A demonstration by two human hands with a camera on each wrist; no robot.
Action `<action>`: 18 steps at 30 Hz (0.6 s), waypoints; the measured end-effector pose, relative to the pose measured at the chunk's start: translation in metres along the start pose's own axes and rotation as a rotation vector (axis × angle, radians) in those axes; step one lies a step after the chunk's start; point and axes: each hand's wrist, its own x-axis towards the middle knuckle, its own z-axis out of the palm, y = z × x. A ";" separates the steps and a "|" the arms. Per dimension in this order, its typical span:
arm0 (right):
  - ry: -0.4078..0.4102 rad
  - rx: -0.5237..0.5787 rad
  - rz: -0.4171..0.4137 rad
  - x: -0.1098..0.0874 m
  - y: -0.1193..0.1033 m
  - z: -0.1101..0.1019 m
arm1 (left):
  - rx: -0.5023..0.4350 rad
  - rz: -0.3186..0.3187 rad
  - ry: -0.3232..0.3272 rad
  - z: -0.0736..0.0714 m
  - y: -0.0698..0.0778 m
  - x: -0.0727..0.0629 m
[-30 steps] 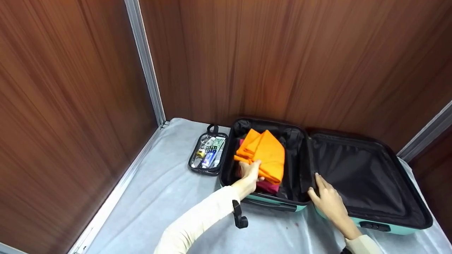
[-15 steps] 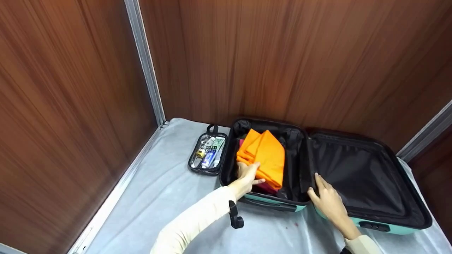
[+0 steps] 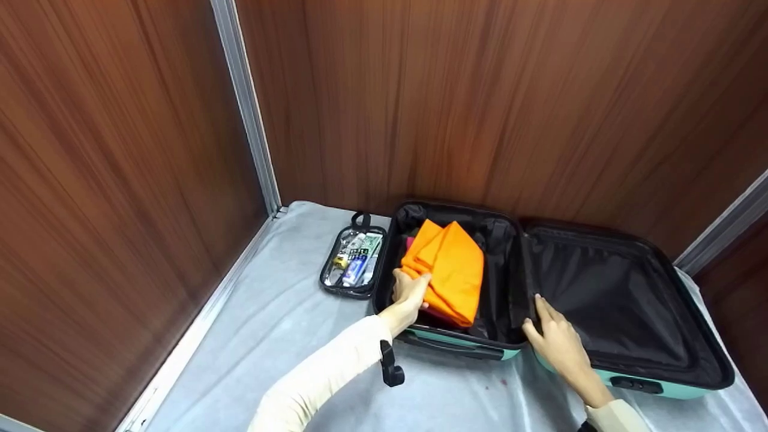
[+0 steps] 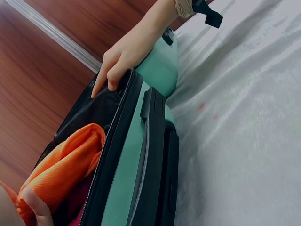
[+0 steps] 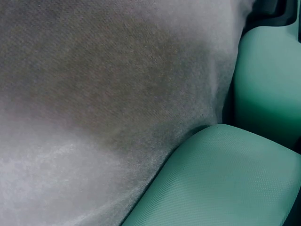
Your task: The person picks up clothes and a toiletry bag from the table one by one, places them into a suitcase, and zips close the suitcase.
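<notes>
An orange folded cloth (image 3: 459,270) lies on dark red fabric (image 3: 441,317) inside the left half of an opened mint-green suitcase (image 3: 450,344). My left hand (image 3: 409,294) grips the cloth's near left edge, some fingers hidden by the folds. The left wrist view shows a bent digit (image 4: 38,207) against this orange cloth. My right hand (image 3: 558,342) rests at the middle seam between the two halves, its rather straight fingers (image 4: 99,84) touching the black lining flap (image 3: 521,282). The right wrist view shows only the green shell (image 5: 225,174) and the sheet, no hand.
A clear toiletry pouch (image 3: 354,258) with small bottles and packets lies left of the suitcase. The suitcase's right half (image 3: 612,300) lies flat with black lining. A pale sheet (image 3: 258,318) covers the surface. Wood-grain panels (image 3: 384,108) stand behind and at the left.
My left hand has shifted left and slightly toward me along the cloth. The cloth's loose left flap is drawn in, and its near edge sits lower. My right hand stays put.
</notes>
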 end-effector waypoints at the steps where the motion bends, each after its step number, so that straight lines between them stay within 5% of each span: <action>1: 0.000 0.000 -0.001 0.000 0.000 0.000 | 0.017 0.014 0.004 -0.001 0.001 0.001; 18: 0.056 -0.006 -0.040 -0.001 0.000 0.001 | 0.231 0.193 0.144 -0.022 0.005 0.013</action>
